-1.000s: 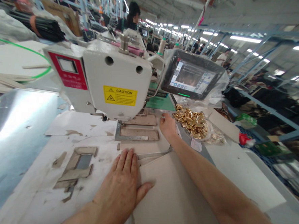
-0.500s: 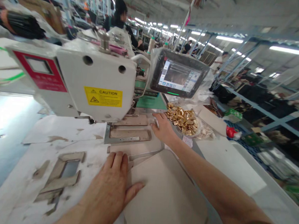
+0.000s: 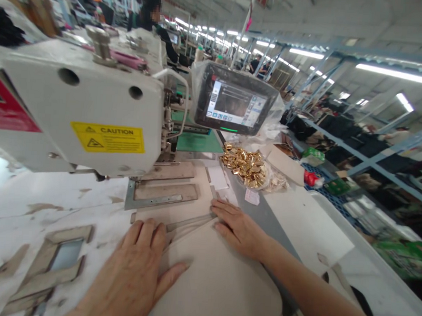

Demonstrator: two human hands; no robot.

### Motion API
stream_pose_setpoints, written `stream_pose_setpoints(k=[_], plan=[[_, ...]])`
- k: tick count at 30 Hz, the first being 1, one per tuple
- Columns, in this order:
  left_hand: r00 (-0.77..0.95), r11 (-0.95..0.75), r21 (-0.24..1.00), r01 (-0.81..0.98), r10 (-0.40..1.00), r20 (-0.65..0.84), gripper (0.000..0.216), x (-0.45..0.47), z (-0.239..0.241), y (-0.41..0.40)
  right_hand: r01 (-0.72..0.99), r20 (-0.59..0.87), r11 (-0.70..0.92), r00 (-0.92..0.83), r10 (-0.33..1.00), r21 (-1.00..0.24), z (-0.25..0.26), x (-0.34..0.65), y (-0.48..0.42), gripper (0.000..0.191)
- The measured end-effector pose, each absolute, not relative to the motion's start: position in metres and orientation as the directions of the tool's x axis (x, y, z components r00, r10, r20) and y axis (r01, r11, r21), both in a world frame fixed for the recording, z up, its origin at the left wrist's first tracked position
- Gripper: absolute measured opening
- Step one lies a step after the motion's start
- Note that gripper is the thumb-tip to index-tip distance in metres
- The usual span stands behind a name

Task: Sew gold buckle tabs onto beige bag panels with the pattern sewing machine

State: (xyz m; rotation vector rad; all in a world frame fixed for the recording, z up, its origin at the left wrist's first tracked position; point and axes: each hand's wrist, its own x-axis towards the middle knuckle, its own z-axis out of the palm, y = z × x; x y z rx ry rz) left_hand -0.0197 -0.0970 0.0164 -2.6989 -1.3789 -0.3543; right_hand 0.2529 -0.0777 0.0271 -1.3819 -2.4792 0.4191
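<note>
A scuffed white desk, worn brown in patches, carries the work in a long factory hall of blue steel racks and strip lights, with other people at machines far behind. Both grips rest on a flat beige panel of stiff sheet material, which lies on the desk directly under and between them, its rounded corner nearest the camera. The left hand lies palm down on the panel's left edge, its grip open, fingers together and pointing away, thumb splayed right. The right hand reaches in on a bare forearm, its grip open too, with flat fingers pressing the panel's far edge where a narrow strip runs. Just beyond both grips sits a grey rectangular metal clamp frame under a white sewing machine head with a yellow caution label. Farther off, right of the right grip, lies a heap of gold metal fittings below a plastic-wrapped touch screen. Left of the left grip lies a beige cut-out template.
</note>
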Motion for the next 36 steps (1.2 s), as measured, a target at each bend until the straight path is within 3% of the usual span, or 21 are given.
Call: stream_pose_setpoints(k=[6,9,13,18,25,32,36], plan=[[0.556,-0.573,0.053,0.818,0.810,0.188,0.069,-0.019,0.019,-0.097,0.715,0.206,0.558,-0.524,0.826,-0.420,0.028,0.252,-0.077,0.028],[0.558,-0.575,0.070,0.815,0.812,0.172,0.066,-0.020,0.019,-0.096,0.704,0.223,0.571,-0.530,0.818,-0.422,0.026,0.252,-0.076,0.032],[0.568,-0.585,0.099,0.805,0.808,0.156,0.063,-0.021,0.021,-0.093,0.730,0.185,0.572,-0.546,0.817,-0.374,0.027,0.252,-0.073,0.041],[0.556,-0.593,0.156,0.790,0.800,0.227,0.060,-0.022,0.021,-0.093,0.757,0.133,0.579,-0.568,0.812,-0.304,0.034,0.247,-0.073,0.035],[0.547,-0.566,0.100,0.818,0.820,0.167,0.065,-0.021,0.018,-0.092,0.838,0.126,0.510,-0.494,0.860,-0.196,0.034,0.244,-0.088,0.038],[0.563,-0.582,0.104,0.807,0.810,0.161,0.063,-0.022,0.023,-0.092,0.812,0.150,0.513,-0.491,0.858,-0.278,0.032,0.242,-0.085,0.027],[0.564,-0.589,0.121,0.799,0.804,0.192,0.060,-0.022,0.022,-0.091,0.805,0.130,0.524,-0.509,0.851,-0.279,0.033,0.243,-0.082,0.034]])
